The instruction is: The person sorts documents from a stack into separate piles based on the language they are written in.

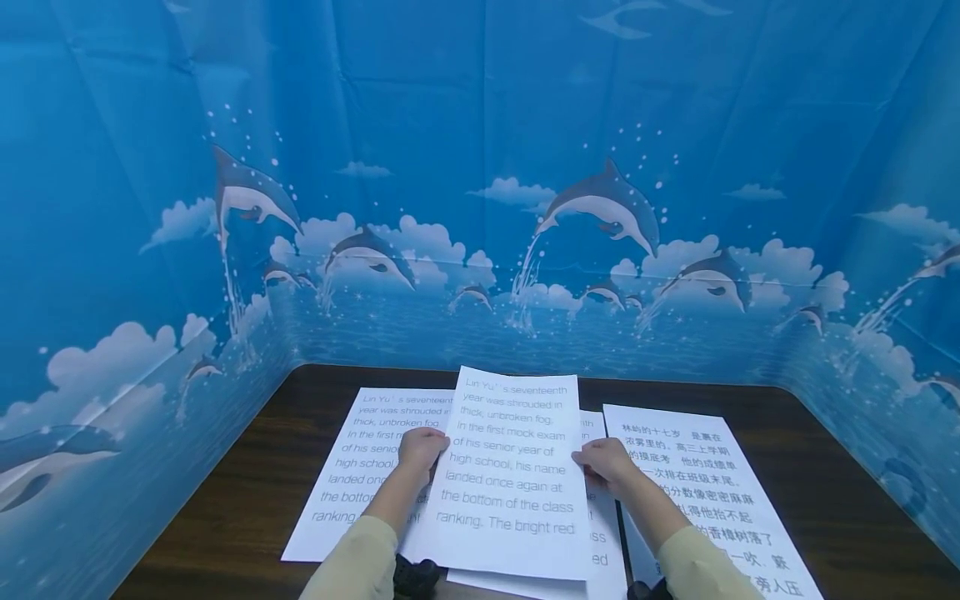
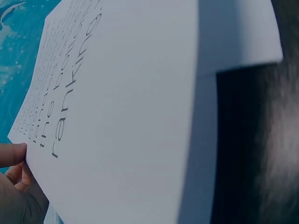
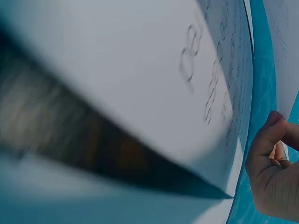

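A white printed sheet of paper (image 1: 510, 546) with large English text is held up between both hands, tilted above the table. My left hand (image 1: 422, 452) pinches its left edge about halfway up, thumb on the printed face. On the opposite edge, my right hand (image 1: 604, 461) pinches the paper at nearly the same height. In the left wrist view the left hand (image 2: 21, 191) shows at the edge of the sheet (image 2: 126, 121). The right wrist view has the right hand (image 3: 273, 172) with thumb and finger together at the sheet's (image 3: 285, 60) edge.
On the dark wooden table (image 1: 217, 492) another English sheet (image 1: 318, 533) lies to the left. A further English sheet (image 1: 603, 508) is partly covered by the raised one. To the right lies a sheet with Chinese text (image 1: 742, 492). A blue dolphin-print curtain (image 1: 450, 108) surrounds the table.
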A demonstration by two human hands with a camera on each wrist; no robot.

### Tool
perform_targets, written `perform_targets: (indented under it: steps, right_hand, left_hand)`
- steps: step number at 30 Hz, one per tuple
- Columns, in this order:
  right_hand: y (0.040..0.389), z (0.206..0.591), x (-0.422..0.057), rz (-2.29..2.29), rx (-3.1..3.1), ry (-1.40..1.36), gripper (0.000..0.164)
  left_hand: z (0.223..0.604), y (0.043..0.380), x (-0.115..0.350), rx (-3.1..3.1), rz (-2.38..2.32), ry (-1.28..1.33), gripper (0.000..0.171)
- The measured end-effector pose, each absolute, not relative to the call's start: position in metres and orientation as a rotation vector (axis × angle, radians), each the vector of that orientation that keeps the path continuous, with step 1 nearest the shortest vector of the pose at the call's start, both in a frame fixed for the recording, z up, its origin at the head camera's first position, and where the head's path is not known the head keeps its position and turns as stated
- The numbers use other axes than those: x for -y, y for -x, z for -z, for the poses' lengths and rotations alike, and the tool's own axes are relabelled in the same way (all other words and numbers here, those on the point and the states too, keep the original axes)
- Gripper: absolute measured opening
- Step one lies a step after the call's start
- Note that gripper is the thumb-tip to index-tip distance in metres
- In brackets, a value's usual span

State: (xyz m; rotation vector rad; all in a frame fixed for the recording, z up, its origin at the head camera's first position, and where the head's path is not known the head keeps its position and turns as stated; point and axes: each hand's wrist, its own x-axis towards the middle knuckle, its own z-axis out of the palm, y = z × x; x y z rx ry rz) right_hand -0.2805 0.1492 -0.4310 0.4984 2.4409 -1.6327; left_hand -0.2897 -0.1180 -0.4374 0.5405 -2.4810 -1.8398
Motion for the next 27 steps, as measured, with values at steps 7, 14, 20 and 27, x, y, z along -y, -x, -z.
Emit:
perform_targets:
  steps: [7,14,20,27]
  right_hand:
    - [0.285,0.428,-0.132,1.649,-2.429,-0.482,0.020]
    - [0.286,0.424,-0.112,1.688,-2.414,-0.457,0.018]
    - [0.286,0.423,-0.097,1.719,-2.402,-0.406,0.017]
    - [0.286,0.426,-0.082,1.742,-2.383,-0.446,0.021]
  left_hand:
    - [0.433,0.290,0.135,2.470,1.830,-0.554,0.014]
    - [0.429,0.290,0.156,2.494,1.816,-0.591,0.018]
    - [0.427,0.288,0.171,2.487,1.826,-0.598,0.018]
    - [0.424,0.283,0.184,2.478,1.832,-0.588,0.019]
